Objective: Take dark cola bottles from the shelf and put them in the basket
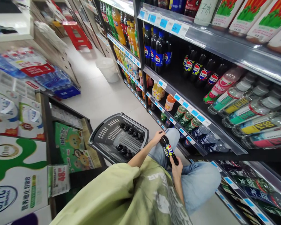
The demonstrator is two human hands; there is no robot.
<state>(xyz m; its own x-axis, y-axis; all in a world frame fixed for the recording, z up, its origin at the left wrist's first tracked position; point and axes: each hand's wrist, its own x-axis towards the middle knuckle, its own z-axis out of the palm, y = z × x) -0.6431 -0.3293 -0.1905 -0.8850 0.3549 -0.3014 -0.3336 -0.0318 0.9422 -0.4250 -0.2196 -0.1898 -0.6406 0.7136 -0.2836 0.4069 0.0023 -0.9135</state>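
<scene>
Gripping a dark plastic cola bottle [168, 147] at opposite ends with curled left hand [158, 137] and right hand [176, 169], between the right rim of a grey plastic basket [110, 132] and the front edge of a black drinks shelf [178, 83]; possibly dropping it through one slackened grip.

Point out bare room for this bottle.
Floor between white bucket and basket; the dark shelf between blue-capped colas and black-label colas; the basket's base, between its two bottle rows. Crowded: the shelf's right end, packed with clear bottles.
</scene>
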